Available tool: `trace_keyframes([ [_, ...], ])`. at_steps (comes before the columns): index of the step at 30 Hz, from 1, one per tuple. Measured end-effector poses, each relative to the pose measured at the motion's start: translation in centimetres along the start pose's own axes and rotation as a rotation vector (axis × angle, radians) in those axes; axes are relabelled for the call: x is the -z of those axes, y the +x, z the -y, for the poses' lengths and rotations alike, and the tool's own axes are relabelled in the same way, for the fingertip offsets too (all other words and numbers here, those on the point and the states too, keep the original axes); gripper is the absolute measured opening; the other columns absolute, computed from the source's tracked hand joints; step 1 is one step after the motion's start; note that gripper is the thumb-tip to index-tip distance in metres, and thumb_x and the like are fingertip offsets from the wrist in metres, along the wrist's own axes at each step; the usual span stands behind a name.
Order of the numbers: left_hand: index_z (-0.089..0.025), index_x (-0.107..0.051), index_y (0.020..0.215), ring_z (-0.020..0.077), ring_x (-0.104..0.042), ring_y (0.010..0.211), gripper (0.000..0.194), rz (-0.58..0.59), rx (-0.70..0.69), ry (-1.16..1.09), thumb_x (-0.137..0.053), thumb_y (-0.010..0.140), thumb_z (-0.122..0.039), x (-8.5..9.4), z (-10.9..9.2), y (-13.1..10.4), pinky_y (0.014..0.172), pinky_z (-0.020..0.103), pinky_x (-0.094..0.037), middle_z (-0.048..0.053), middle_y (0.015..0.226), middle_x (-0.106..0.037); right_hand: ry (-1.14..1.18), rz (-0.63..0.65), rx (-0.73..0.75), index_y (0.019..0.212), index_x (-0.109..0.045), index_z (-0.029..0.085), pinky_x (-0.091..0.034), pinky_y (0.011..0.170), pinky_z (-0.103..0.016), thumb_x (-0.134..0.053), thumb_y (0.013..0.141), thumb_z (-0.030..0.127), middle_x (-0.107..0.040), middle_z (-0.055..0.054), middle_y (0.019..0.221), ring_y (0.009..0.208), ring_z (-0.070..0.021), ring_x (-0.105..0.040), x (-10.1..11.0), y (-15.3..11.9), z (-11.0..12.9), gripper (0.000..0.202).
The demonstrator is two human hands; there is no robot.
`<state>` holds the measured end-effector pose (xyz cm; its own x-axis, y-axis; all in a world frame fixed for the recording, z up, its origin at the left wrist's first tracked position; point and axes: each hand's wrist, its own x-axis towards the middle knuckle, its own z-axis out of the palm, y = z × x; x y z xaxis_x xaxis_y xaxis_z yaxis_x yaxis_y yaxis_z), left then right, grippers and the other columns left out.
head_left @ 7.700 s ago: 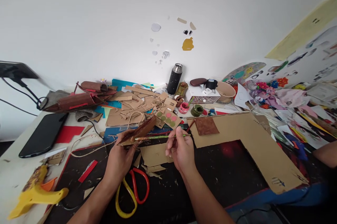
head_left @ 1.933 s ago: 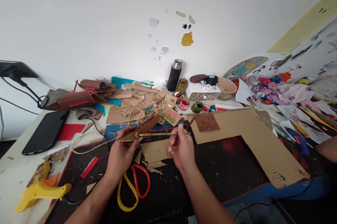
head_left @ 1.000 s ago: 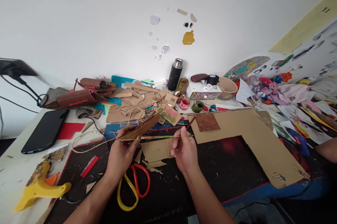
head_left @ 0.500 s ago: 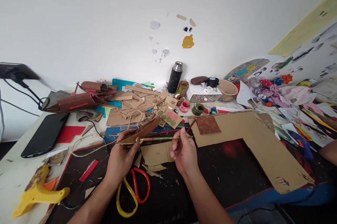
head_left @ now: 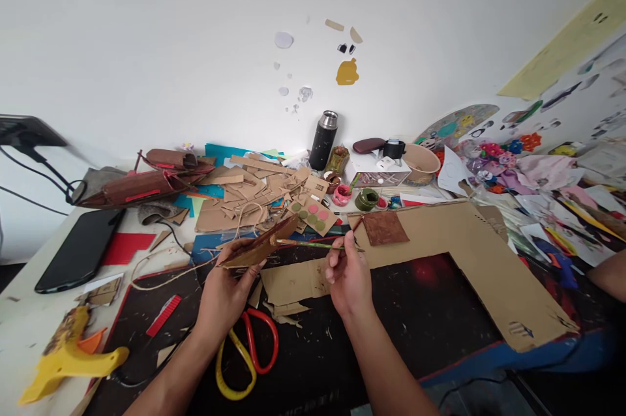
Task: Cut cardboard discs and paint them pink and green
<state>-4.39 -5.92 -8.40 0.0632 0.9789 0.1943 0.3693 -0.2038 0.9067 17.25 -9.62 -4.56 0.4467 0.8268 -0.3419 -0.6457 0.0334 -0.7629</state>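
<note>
My left hand (head_left: 232, 282) grips a piece of cardboard (head_left: 254, 248), tilted up, with brown paint on its upper face. In my right hand (head_left: 348, 272) a thin paintbrush (head_left: 308, 244) is pinched, its bristle end pointing left against the cardboard's near side. Below them lie scissors (head_left: 261, 344) with one red and one yellow handle loop. A flat scrap of cardboard (head_left: 288, 283) sits between my hands on the dark mat. To the right, a brown-painted square (head_left: 385, 228) rests on a large cut cardboard sheet (head_left: 440, 227).
Paint jars, among them a green one (head_left: 366, 199) and a pink one (head_left: 342, 194), stand behind. A black flask (head_left: 323, 142) is near the wall. At left are a yellow glue gun (head_left: 68, 351), a phone (head_left: 78, 250) and a brown model boat (head_left: 132, 188). Another person's arm (head_left: 609, 282) shows far right.
My right hand has moved slightly up and right with the paintbrush. The brush tip has shifted from beside my left thumb to farther right along the cardboard.
</note>
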Motion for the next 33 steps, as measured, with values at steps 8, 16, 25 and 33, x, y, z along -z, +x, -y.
trace_keyframes([
  [8, -0.023, -0.065, 0.12, 0.0279, -0.073, 0.111, 0.038, 0.026, -0.02, -0.009, -0.07, 0.093, -0.05, 0.1, 0.0, -0.2, 0.094, 0.039, -0.058, 0.008, 0.118, -0.075, -0.002, 0.008, 0.009, 0.073, -0.064, 0.018, -0.031, 0.03, -0.016, -0.089, 0.065, 0.072, -0.053, 0.008, 0.046, 0.032, -0.0074, -0.046, -0.5, 0.3, 0.0, 0.06],
  [16, -0.023, -0.064, 0.121, 0.0286, -0.072, 0.11, 0.04, 0.041, -0.022, -0.011, -0.069, 0.093, -0.051, 0.1, 0.1, -0.1, 0.096, 0.042, -0.058, 0.008, 0.119, -0.074, -0.003, 0.048, -0.012, 0.071, -0.064, 0.018, -0.029, 0.029, -0.016, -0.087, 0.065, 0.076, -0.052, 0.008, 0.044, 0.03, -0.0067, -0.043, -0.9, -0.1, 0.0, 0.063],
  [25, -0.022, -0.065, 0.12, 0.0302, -0.072, 0.106, 0.044, -0.014, 0.004, -0.041, -0.071, 0.09, -0.054, 0.3, -0.1, 0.0, 0.095, 0.044, -0.059, 0.01, 0.116, -0.074, 0.012, -0.053, 0.054, 0.074, -0.064, 0.018, -0.028, 0.03, -0.015, -0.089, 0.065, 0.073, -0.052, 0.008, 0.047, 0.033, -0.0067, -0.045, 0.2, 1.4, 0.6, 0.061],
  [33, -0.022, -0.063, 0.118, 0.0316, -0.072, 0.104, 0.048, -0.034, 0.021, -0.027, -0.072, 0.086, -0.056, 0.4, -0.7, 0.0, 0.092, 0.044, -0.06, 0.011, 0.115, -0.073, 0.027, 0.003, 0.01, 0.075, -0.063, 0.019, -0.027, 0.031, -0.015, -0.09, 0.066, 0.07, -0.052, 0.009, 0.049, 0.035, -0.0064, -0.045, 0.1, 1.2, 0.5, 0.058],
])
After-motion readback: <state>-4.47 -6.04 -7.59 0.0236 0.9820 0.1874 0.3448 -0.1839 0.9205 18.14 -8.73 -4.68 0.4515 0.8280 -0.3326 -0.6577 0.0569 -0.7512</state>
